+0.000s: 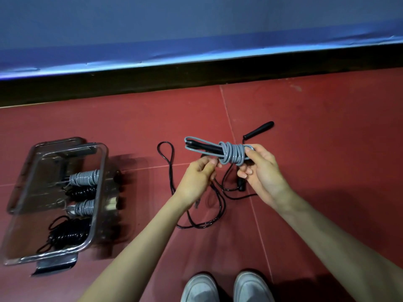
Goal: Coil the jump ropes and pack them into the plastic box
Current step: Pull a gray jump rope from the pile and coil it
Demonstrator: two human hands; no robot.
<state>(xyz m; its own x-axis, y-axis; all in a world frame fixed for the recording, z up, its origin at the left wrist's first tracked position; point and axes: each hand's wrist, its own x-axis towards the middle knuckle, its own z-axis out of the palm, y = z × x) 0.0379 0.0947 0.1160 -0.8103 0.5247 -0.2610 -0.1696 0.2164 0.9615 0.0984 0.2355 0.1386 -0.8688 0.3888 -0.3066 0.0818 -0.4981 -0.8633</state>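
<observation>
Both hands hold the grey jump rope (231, 154) above the red floor (316, 131): the right hand (262, 171) pinches its wrapped end, the left hand (199, 175) grips beneath. A loose black jump rope (196, 205) lies below. The plastic box (54, 199), left, holds coiled ropes.

Red floor below a blue wall

The dark red floor (305, 118) is crossed by thin pale seams. A black baseboard (196, 77) runs along its far edge, and above it a blue wall covering (196, 25), possibly padding or sheeting, has a wrinkled lower edge (152, 58) that catches light.
</observation>
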